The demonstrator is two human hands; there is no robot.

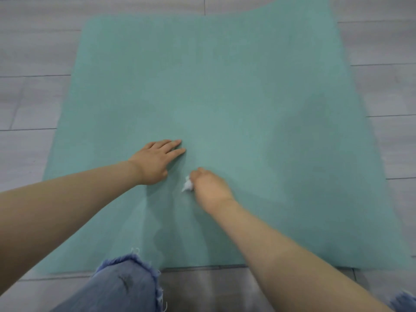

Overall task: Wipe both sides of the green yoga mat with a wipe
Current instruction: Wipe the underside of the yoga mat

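Flat green foam yoga mat (225,86) lies spread on the grey plank floor (29,97), running from the near edge by the knees to the far top of view; both hands sit on its near-centre part. Left forearm comes in from the lower left, angled up to the right. Left hand (155,162) lies palm down on the mat, fingers straight and close together, pointing right and far, pressing flat and holding nothing. Just right and nearer, small crumpled white wipe (188,183) sits on the mat surface, sticking out on the left side of the right hand (208,184). Right forearm enters from the lower right, angled up to the left. Right hand is knuckles up, fingers curled round the wipe, pushing it onto the mat. Hands are near each other, not touching. Frayed blue denim knee (126,287) at the near edge, partly over the mat.
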